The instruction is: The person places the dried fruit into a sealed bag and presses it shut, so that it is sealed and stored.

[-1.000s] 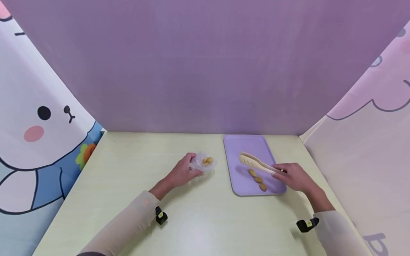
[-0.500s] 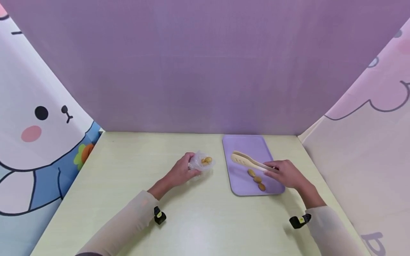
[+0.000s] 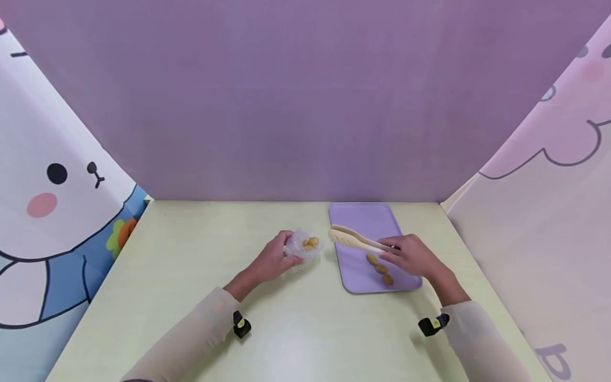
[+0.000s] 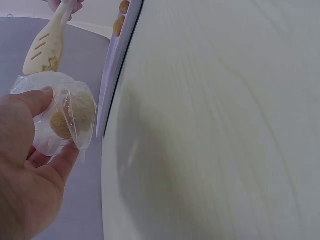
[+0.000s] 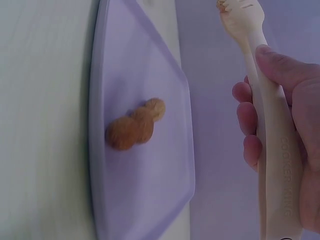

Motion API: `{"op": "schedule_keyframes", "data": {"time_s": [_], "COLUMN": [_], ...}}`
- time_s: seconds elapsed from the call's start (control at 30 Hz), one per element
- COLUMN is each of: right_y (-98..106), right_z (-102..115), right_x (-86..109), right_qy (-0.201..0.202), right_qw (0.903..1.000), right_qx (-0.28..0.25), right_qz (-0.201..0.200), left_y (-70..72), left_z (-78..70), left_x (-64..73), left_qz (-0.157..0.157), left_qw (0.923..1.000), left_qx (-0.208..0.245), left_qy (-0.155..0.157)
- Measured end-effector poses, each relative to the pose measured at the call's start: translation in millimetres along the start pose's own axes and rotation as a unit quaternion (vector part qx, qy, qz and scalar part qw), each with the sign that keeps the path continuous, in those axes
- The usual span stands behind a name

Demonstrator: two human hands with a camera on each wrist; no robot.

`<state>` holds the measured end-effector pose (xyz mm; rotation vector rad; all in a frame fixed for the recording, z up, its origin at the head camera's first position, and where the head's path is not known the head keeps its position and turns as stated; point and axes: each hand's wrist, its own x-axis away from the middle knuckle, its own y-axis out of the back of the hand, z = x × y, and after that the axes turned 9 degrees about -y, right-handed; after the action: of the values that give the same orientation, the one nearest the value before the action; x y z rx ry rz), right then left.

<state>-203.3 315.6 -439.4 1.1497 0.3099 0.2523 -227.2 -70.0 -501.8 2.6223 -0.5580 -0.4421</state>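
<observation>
In the head view my left hand (image 3: 274, 257) grips a clear plastic bag (image 4: 45, 85), its mouth facing right. Several small brown, rough-looking balls (image 4: 61, 125) sit inside the bag. My right hand (image 3: 406, 257) holds cream slotted tongs (image 3: 350, 239) by the handle, with the heads close to the bag's mouth. A bit of something brown (image 5: 221, 6) shows between the tongs' heads, mostly hidden by them. Three brown oval balls (image 5: 121, 133) lie in a slanting row on the purple tray (image 3: 363, 215), below the tongs in the head view.
The tray's raised rim (image 5: 97, 125) runs between the bag and the balls lying on it. A pale wood-grain table (image 3: 296, 329) carries everything. A purple wall panel (image 3: 296, 106) stands at the back, with printed cartoon cloths (image 3: 549, 239) on both sides.
My right hand has carried the tongs leftward across the tray, and their tips now reach past its left edge near the bag. My left hand still holds the bag in about the same place.
</observation>
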Motion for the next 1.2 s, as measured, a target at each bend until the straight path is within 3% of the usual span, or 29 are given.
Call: {"op": "schedule_keyframes", "data": {"time_s": [0.7, 1.2], "right_y": [-7.5, -10.3], "right_z": [38.2, 49.1], "right_x": [-23.4, -27.4], "right_qy": [0.027, 0.020], "right_qw": [0.9994, 0.9991], "right_qx": [-0.011, -0.022], "right_qz": [0.018, 0.032], "left_y": [2.4, 2.5], "left_z": [2.3, 1.4], "left_x": [-0.9, 0.2], "left_qz": [-0.006, -0.006], "left_qw": [0.9999, 0.9998], "left_qx": [0.004, 0.016], "left_qy": [-0.008, -0.008]}}
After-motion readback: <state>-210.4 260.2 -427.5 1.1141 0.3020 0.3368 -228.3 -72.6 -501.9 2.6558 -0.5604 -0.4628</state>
